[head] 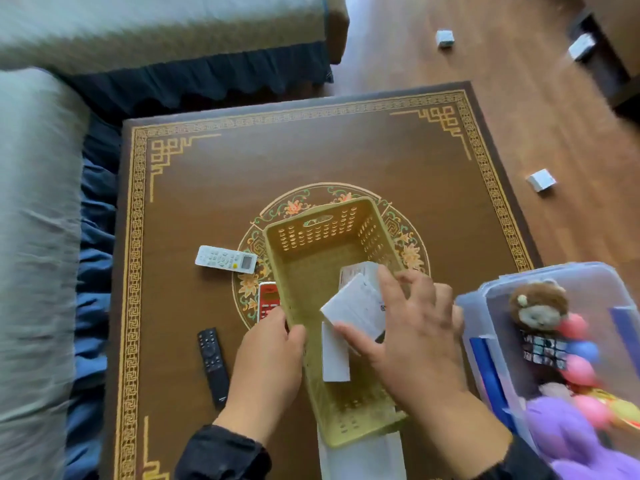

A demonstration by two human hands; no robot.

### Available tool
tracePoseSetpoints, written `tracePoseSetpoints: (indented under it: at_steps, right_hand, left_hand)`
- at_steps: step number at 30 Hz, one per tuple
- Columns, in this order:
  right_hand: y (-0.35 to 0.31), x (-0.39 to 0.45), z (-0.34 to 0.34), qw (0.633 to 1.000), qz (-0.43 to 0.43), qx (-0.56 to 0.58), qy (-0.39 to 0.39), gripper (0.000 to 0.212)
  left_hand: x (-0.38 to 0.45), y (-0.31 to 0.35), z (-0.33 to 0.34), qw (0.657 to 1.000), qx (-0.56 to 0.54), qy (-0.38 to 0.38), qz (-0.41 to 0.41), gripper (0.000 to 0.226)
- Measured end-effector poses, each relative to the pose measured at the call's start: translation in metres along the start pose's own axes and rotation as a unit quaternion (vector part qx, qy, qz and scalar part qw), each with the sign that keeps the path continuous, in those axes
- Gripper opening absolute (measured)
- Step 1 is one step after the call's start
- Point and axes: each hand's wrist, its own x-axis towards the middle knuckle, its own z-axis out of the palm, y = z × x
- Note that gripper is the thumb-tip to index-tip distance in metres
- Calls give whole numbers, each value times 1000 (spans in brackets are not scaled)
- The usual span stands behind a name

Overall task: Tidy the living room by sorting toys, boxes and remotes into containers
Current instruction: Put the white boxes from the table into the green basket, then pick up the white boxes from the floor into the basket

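A yellow perforated basket (313, 233) stands on the brown table (277, 161). My left hand (268, 368) grips its left rim. My right hand (412, 337) reaches into the basket and holds a white box (353, 306) tilted above the bottom. Two more white boxes lie inside, one flat (335, 358) and one further back (358, 271). Left of the basket lie a white remote (225, 259), a red remote (268, 299) partly hidden by the basket, and a black remote (213, 365).
A clear plastic bin (474, 306) at the right holds a plush lion (538, 306), a puzzle cube, coloured balls and a purple toy (571, 438). Small white boxes (541, 180) lie on the wooden floor. A sofa wraps the left and far sides.
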Motion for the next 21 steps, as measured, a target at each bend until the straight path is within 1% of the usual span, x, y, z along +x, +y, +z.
tracePoseSetpoints:
  at_steps: [3,6,7,9,13,15,17,21]
  right_hand:
    - [15,-38,-23,998,34,51,9,69]
    - [26,-83,-43,982,74,172,-31,68]
    - [26,-98,-52,977,83,195,-36,69]
    - [24,-125,-71,979,94,182,-20,65]
    - [23,-178,-95,974,114,183,70,48]
    - [27,-207,-102,967,139,189,99,44]
    - [32,-233,-107,960,164,200,104,44]
    - [48,-287,-115,942,213,238,102,49]
  left_hand:
    - [-28,10,-17,999,31,-23,30,19]
    - [-60,24,-32,995,60,-34,77,20]
    - [-71,31,-36,992,71,-37,94,20]
    - [-95,42,-45,987,86,-41,130,22]
    - [-144,60,-55,974,129,-49,179,27]
    - [-164,64,-55,965,165,-48,198,28]
    - [-180,66,-52,954,197,-61,216,26]
    - [-215,66,-35,936,223,-107,252,21]
